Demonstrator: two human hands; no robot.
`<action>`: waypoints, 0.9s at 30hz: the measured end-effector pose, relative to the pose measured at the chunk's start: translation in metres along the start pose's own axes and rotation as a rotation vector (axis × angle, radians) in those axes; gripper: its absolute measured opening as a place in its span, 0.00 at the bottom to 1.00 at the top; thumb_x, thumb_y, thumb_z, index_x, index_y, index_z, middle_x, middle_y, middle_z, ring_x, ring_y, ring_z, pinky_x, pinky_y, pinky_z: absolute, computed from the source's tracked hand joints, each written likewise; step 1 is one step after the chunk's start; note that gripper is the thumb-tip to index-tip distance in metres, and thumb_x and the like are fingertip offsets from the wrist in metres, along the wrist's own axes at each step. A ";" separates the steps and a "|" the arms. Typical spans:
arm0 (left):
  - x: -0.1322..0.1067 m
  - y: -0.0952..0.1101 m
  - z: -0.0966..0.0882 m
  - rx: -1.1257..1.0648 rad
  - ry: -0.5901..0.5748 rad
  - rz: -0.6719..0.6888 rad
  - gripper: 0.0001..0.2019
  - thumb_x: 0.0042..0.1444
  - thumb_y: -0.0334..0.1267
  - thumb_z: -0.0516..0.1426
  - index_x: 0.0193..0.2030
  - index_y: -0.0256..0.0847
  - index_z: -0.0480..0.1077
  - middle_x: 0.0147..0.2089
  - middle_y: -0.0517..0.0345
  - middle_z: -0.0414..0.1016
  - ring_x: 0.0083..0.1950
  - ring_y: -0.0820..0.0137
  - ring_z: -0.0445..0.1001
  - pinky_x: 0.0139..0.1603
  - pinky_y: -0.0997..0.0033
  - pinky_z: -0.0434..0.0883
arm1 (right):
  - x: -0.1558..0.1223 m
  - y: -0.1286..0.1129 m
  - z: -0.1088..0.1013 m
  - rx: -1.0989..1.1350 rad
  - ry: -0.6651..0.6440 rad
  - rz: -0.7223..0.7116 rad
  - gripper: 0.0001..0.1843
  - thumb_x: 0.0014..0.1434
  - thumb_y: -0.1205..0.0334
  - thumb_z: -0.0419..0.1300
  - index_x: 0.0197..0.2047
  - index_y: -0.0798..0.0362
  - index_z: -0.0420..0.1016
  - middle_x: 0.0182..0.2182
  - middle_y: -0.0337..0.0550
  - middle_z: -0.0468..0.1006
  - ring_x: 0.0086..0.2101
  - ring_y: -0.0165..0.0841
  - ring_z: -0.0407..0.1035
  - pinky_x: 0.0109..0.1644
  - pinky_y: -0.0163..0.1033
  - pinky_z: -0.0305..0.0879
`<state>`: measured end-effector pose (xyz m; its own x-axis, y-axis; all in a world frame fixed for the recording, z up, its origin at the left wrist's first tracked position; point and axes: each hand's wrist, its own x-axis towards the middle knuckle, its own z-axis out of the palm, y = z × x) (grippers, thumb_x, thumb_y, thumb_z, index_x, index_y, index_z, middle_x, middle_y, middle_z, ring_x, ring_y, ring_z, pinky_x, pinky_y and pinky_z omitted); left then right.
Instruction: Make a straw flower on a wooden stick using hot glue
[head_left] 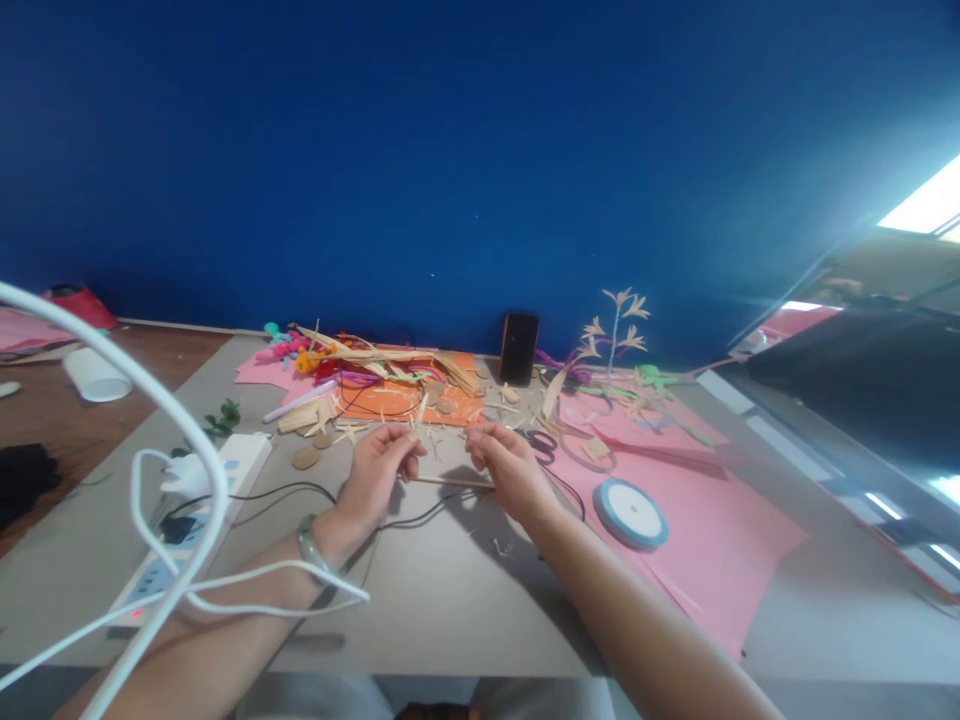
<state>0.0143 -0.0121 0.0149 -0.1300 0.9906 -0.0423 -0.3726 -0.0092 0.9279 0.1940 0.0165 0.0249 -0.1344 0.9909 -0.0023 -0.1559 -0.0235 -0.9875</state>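
White cable (pixel 220 490) loops foremost; hands (pixel 379 465) (pixel 514 468) pinched, contents unclear, open tabletop (pixel 450 610) to near edge (pixel 427 676).

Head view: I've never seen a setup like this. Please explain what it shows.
No machine here: these are a person's bare left hand and right hand, seen by a camera on that person's head, looking forward and down. On the grey table lie an orange sheet, pink paper, a blue-rimmed disc and dark-handled scissors; a dark phone stands near the blue wall. A white power strip lies at the left. Fingers are curled on both hands; a thin pale stick shows between them, but whether either holds it is unclear.
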 end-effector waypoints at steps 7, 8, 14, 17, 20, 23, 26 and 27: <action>0.004 0.008 -0.001 -0.051 0.059 0.078 0.12 0.46 0.42 0.63 0.29 0.36 0.68 0.24 0.61 0.73 0.19 0.79 0.65 0.20 0.78 0.59 | 0.003 -0.009 -0.002 -0.212 0.139 -0.177 0.12 0.49 0.54 0.66 0.35 0.52 0.75 0.27 0.38 0.74 0.24 0.28 0.62 0.30 0.37 0.59; 0.002 0.006 0.000 -0.051 0.043 0.074 0.11 0.47 0.42 0.62 0.30 0.36 0.68 0.24 0.61 0.74 0.19 0.79 0.65 0.20 0.78 0.59 | 0.005 -0.011 -0.003 -0.307 0.112 -0.201 0.11 0.49 0.55 0.66 0.33 0.52 0.75 0.27 0.39 0.75 0.25 0.29 0.63 0.31 0.37 0.60; 0.006 0.004 -0.002 -0.078 0.067 0.098 0.11 0.47 0.41 0.63 0.30 0.36 0.68 0.23 0.61 0.73 0.18 0.79 0.64 0.19 0.78 0.59 | 0.035 -0.013 0.005 -1.046 -0.161 -0.196 0.06 0.52 0.65 0.60 0.31 0.55 0.78 0.26 0.41 0.79 0.27 0.30 0.68 0.32 0.34 0.61; 0.018 0.007 -0.010 -0.114 0.168 0.173 0.11 0.47 0.41 0.63 0.29 0.37 0.67 0.22 0.64 0.71 0.17 0.80 0.64 0.19 0.79 0.59 | 0.052 -0.006 0.023 -1.224 -0.248 -0.149 0.07 0.53 0.67 0.59 0.32 0.54 0.80 0.28 0.39 0.81 0.30 0.30 0.72 0.35 0.32 0.62; 0.027 0.008 -0.015 -0.116 0.210 0.176 0.12 0.45 0.41 0.63 0.29 0.37 0.67 0.21 0.64 0.71 0.16 0.80 0.63 0.17 0.80 0.58 | 0.064 0.001 0.044 -1.324 -0.253 -0.123 0.05 0.51 0.64 0.62 0.31 0.53 0.80 0.29 0.42 0.81 0.33 0.34 0.73 0.37 0.34 0.62; 0.030 0.008 -0.015 -0.100 0.212 0.164 0.12 0.44 0.42 0.64 0.29 0.37 0.67 0.21 0.64 0.71 0.16 0.80 0.62 0.16 0.80 0.57 | 0.072 0.006 0.061 -1.430 -0.238 -0.086 0.06 0.49 0.60 0.65 0.30 0.54 0.80 0.31 0.49 0.81 0.37 0.41 0.74 0.42 0.39 0.64; 0.028 0.008 -0.013 -0.098 0.199 0.154 0.13 0.43 0.43 0.64 0.28 0.36 0.67 0.20 0.63 0.72 0.15 0.80 0.62 0.16 0.80 0.57 | 0.077 0.009 0.071 -1.514 -0.201 -0.041 0.10 0.48 0.61 0.65 0.35 0.57 0.80 0.34 0.56 0.81 0.40 0.46 0.75 0.44 0.43 0.65; 0.027 0.008 -0.012 -0.099 0.196 0.145 0.14 0.43 0.43 0.65 0.28 0.36 0.67 0.20 0.62 0.72 0.15 0.80 0.62 0.16 0.79 0.57 | 0.079 0.010 0.074 -1.532 -0.189 -0.028 0.13 0.49 0.62 0.64 0.38 0.58 0.79 0.35 0.57 0.81 0.40 0.47 0.75 0.44 0.44 0.65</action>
<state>-0.0031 0.0130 0.0172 -0.3610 0.9325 0.0086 -0.4235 -0.1722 0.8894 0.1097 0.0844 0.0267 -0.2846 0.9554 -0.0791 0.9439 0.2649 -0.1970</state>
